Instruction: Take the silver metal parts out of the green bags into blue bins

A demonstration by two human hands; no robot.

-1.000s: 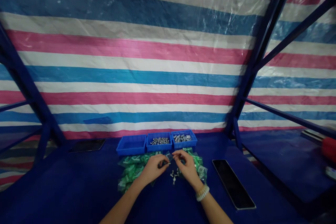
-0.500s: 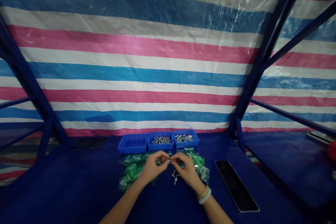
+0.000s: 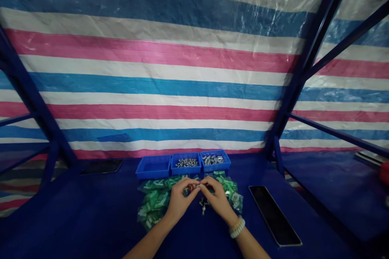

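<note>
L hand & R hand clamped together on small metal part, held above green bags; white print on bags unreadable. Loose metal bits just below hands.

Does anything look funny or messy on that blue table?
Yes, a few small metal pieces lie loose on the blue table. They look out of place because the other metal pieces sit together inside the blue plastic bins.
</note>
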